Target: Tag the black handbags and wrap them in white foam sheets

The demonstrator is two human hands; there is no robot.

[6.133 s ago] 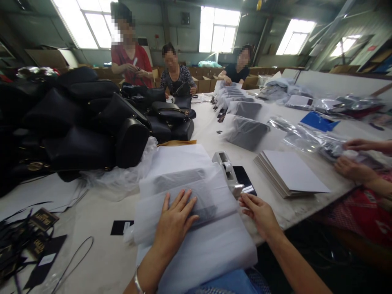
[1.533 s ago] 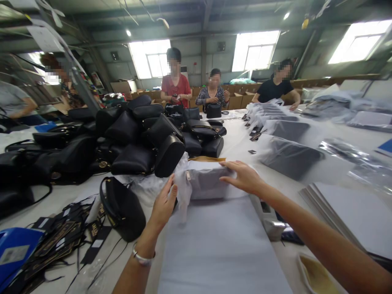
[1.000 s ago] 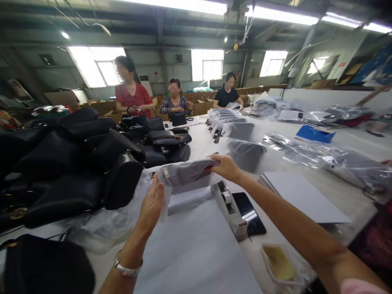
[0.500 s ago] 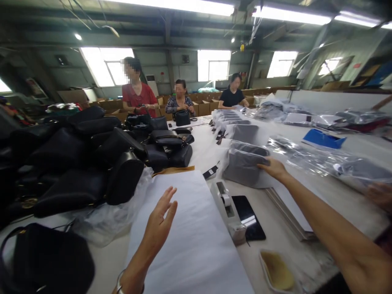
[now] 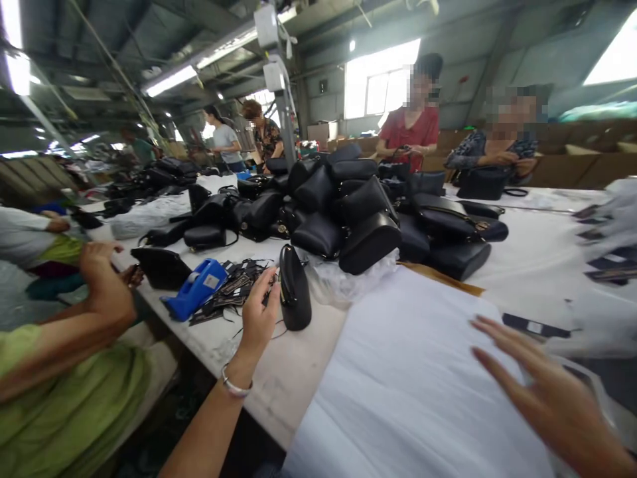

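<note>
- At seven o'clock from the view's centre, our left hand has its grip parted and free, thumb away from fingers, beside an upright, rounded black handbag; we cannot tell whether they touch.
- At four o'clock, our blurred right hand spreads its unladen grip over a broad white paper sheet.
- At eleven o'clock from that sheet, we see heaped black handbags on the white bench.

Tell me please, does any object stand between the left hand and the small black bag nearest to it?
Nothing visible stands between. The left hand is close beside the black bag, though contact is unclear; the pile of black tags lies beyond the hand.
</note>
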